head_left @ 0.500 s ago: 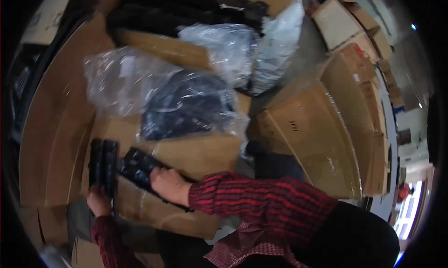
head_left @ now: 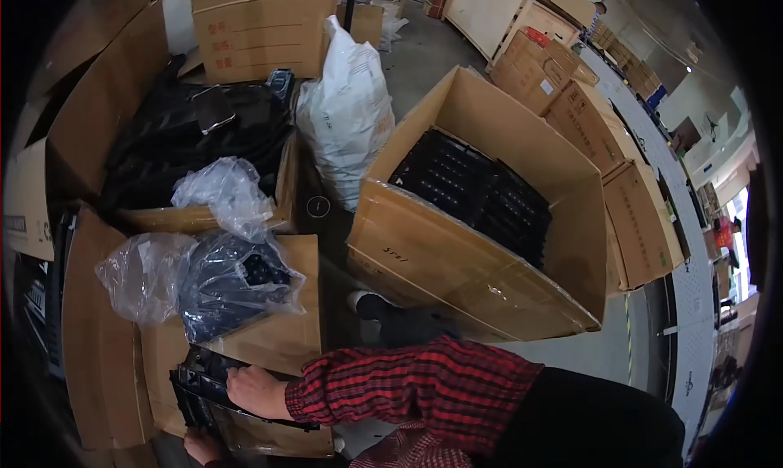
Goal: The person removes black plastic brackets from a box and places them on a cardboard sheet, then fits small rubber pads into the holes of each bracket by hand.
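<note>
Two long black plastic parts lie close together over a brown cardboard surface at the lower left, seeming to touch or overlap at their far ends. My right hand (head_left: 257,392) is closed on the ribbed black plastic part (head_left: 210,372) that runs rightward under my sleeve. Closer to me, my left hand (head_left: 201,445) grips the near end of the other black plastic part (head_left: 192,409); its fingertips are partly hidden. Just beyond sits a clear plastic bag (head_left: 220,293) with dark pieces inside, its mouth open on the right.
To the right stands a tall open carton (head_left: 424,244) holding black slotted panels (head_left: 473,195). A white sack (head_left: 347,113) leans behind it. Another box at the back left holds large black parts (head_left: 179,142). Cardboard flaps (head_left: 102,329) rise at the left edge.
The view has tilted up, bringing the carton of panels and the white sack into fuller sight. The two black parts, apart at an angle before, now meet at their far ends.
</note>
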Demonstrator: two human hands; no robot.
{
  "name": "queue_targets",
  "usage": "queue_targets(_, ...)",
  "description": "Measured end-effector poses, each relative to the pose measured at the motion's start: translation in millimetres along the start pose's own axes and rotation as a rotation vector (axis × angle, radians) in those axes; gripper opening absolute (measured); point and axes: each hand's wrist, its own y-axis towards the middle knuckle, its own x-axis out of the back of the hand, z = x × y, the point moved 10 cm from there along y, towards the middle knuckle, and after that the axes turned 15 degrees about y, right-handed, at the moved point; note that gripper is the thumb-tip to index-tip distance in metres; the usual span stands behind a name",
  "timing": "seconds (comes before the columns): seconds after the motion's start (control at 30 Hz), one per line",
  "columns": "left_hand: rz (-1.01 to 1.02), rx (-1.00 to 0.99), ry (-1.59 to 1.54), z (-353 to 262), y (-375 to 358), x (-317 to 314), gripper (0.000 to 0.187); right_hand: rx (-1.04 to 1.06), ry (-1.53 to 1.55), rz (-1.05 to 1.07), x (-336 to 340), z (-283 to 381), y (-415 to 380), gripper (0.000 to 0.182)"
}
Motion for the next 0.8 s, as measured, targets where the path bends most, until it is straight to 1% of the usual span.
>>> queue_targets(0.03,0.016,-0.005,0.028,-0.5,0.5,-6.6,0.017,0.012,0.005,0.009,20.9,3.0,-4.3,0.014)
queue_targets(0.17,-0.005,-0.053,0.042,-33.0,12.4,12.0,0.017,0.051,0.029,-0.098,109.8,9.1,-25.8,0.014)
queue_targets(0.23,-0.005,-0.061,0.047,-46.4,11.6,20.9,0.017,0.121,0.033,-0.141,155.0,15.8,-45.0,0.014)
queue_targets(0.37,0.012,-0.056,0.063,-62.4,-1.9,37.3,0.017,0.195,0.145,-0.205,232.7,20.9,-92.0,0.017)
queue_targets(0.47,0.026,-0.055,0.084,-82.4,-16.7,63.4,0.017,0.209,0.154,-0.222,289.9,18.9,-129.4,0.013)
queue_targets(0.53,-0.002,-0.044,-0.106,-127.3,-29.5,116.7,0.016,0.167,0.134,-0.304,337.8,6.9,-156.1,0.014)
queue_targets(0.57,0.003,-0.040,-0.088,-136.1,-28.6,123.2,0.016,0.089,0.132,-0.279,358.2,-6.5,-167.4,0.014)
queue_targets(0.6,-0.029,-0.078,-0.085,-145.5,-30.1,129.9,0.017,0.013,0.136,-0.251,381.3,-19.8,-179.2,0.015)
queue_targets(0.63,-0.062,-0.114,-0.077,-150.0,-32.1,136.5,0.018,-0.060,0.050,-0.217,404.8,-32.8,-192.1,0.017)
queue_targets(0.67,0.004,-0.082,-0.110,-147.8,-30.4,131.4,0.018,-0.127,-0.040,-0.185,426.5,-49.6,-204.7,0.019)
queue_targets(0.73,0.002,-0.097,-0.092,-147.7,-33.4,134.5,0.018,-0.259,-0.160,-0.253,464.5,-91.8,-229.4,0.019)
queue_targets(0.77,0.002,-0.127,-0.102,-155.2,-32.2,139.8,0.018,-0.300,-0.170,-0.278,481.0,-112.8,-242.1,0.019)
queue_targets(0.8,0.042,-0.105,-0.135,-172.7,-36.1,158.0,0.018,-0.350,-0.176,-0.303,492.8,-136.3,-255.7,0.019)
